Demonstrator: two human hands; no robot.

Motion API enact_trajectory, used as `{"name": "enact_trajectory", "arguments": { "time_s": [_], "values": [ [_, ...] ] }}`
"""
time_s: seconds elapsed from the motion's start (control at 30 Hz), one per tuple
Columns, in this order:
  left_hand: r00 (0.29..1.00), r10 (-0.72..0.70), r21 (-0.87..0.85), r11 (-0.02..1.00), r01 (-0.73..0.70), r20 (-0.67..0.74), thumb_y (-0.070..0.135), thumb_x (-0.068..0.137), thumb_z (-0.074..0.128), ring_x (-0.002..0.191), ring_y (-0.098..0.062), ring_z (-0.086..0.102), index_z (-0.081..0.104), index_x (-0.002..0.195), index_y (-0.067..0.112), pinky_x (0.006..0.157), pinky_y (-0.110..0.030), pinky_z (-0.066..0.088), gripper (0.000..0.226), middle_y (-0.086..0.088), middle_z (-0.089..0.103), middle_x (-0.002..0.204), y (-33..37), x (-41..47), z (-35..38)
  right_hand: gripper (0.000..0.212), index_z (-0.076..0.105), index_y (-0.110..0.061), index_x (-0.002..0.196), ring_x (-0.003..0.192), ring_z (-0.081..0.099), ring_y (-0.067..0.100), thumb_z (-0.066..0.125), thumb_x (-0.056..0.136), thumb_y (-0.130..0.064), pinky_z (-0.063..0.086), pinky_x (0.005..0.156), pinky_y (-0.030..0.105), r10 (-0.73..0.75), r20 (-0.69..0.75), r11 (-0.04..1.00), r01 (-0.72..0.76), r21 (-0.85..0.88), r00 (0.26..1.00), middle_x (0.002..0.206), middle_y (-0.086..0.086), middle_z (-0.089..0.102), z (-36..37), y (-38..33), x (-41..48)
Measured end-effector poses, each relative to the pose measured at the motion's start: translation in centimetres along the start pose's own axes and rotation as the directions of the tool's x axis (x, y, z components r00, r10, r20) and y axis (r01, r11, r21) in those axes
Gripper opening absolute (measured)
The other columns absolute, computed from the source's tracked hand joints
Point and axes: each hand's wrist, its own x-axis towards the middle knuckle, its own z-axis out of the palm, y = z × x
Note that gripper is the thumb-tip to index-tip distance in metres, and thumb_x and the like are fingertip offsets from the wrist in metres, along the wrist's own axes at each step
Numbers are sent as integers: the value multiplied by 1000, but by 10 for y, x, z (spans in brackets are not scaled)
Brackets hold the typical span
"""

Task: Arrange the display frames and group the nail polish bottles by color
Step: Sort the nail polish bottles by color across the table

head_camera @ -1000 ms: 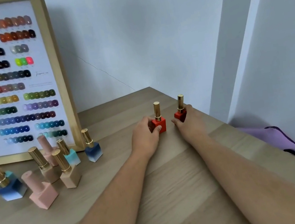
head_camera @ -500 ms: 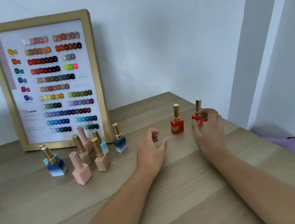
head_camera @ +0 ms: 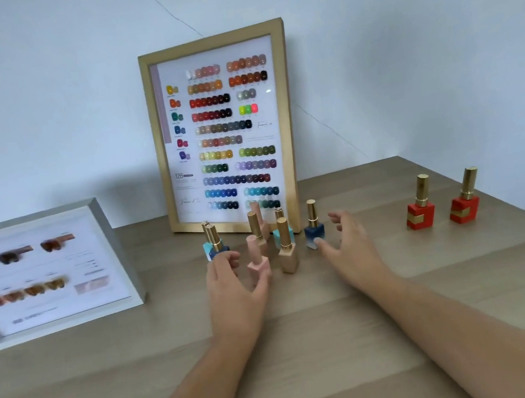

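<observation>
Both hands are out over the wooden counter [head_camera: 313, 346] with fingers spread and nothing held. The left hand [head_camera: 233, 283] sits low in front of the bottle cluster, its fingertips just beside a blue bottle [head_camera: 216, 246] and its thumb close to the pink bottle [head_camera: 257, 262]; whether skin touches glass cannot be told. The right hand [head_camera: 348, 243] is cupped open to the right of the cluster, its thumb tip just beside the base of a dark blue ombre bottle [head_camera: 313, 226].

Between the hands stand a beige bottle [head_camera: 287, 250] with a gold cap, a second beige bottle [head_camera: 256, 231] behind the pink one, and a turquoise bottle [head_camera: 281, 230] further back. All are upright and crowded together.

Well apart to the right, 2 red bottles [head_camera: 420, 207] [head_camera: 465, 203] stand side by side, near each other but not touching.

Behind the cluster a gold frame [head_camera: 225, 128] holding a colour swatch chart leans upright against the pale wall [head_camera: 29, 99]. At the left of the counter a white frame [head_camera: 43, 270] with blurred nail samples is tilted back.
</observation>
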Motion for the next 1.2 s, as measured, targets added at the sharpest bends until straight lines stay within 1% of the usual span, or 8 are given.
{"name": "enact_trajectory", "arguments": {
  "time_s": [0.07,0.17,0.27,0.43,0.63,0.8,1.07,1.2],
  "values": [
    [988,-108,-1,994,109,110,39,70,77,91,-10,51,46,109,23,77,-24,43,52,7,50,104,-9,8,0,60,38,-17,133,121,44,17,67,82,-30,33,96,25,42,15,999,-42,0,999,135,4,45,8,0,10],
    [968,-120,2,992,123,219,40,70,77,81,-5,55,53,102,26,65,-18,42,43,12,57,91,-13,18,3,59,43,-14,132,119,46,19,68,81,-30,36,98,28,82,39,996,-81,-20,996,131,6,50,18,0,22],
    [969,-107,21,994,105,224,37,73,75,74,-4,55,57,91,27,57,-16,36,27,12,60,82,-13,22,5,45,51,-12,123,110,52,23,65,84,-28,45,96,36,96,59,994,-92,-67,994,120,9,57,23,-1,28],
    [979,-84,-10,996,87,186,30,77,73,75,0,53,55,86,29,57,-13,35,20,18,56,81,-8,19,0,33,53,-14,116,102,53,19,62,86,-25,45,88,31,84,30,995,-82,-51,996,111,4,57,17,-2,22],
    [967,227,-119,970,-214,116,26,74,75,77,0,53,58,85,28,63,-9,40,21,14,61,80,14,-5,-2,21,55,-16,102,86,54,10,65,84,-20,38,69,10,-29,-111,1000,28,-12,993,95,0,58,-32,12,-7],
    [869,414,-139,910,-390,270,32,76,72,82,1,53,57,89,28,67,-10,40,20,18,59,86,54,-31,32,23,57,-13,101,80,52,13,68,82,-20,42,76,23,-80,-221,990,52,-131,972,92,-1,58,-96,42,-28],
    [855,214,-286,955,-82,471,30,78,72,76,-3,58,62,94,25,65,-16,43,20,15,63,83,112,-44,128,25,55,-17,101,83,56,14,67,83,-28,37,69,22,246,-363,965,-261,7,899,91,-3,62,-169,89,-29],
    [844,214,-315,948,-56,492,27,77,72,71,-6,58,65,93,22,61,-13,41,18,11,64,79,135,-41,178,23,55,-16,99,79,56,8,68,82,-26,33,63,9,295,-431,953,-293,72,852,92,-5,64,-190,110,-23]
  ]
}}
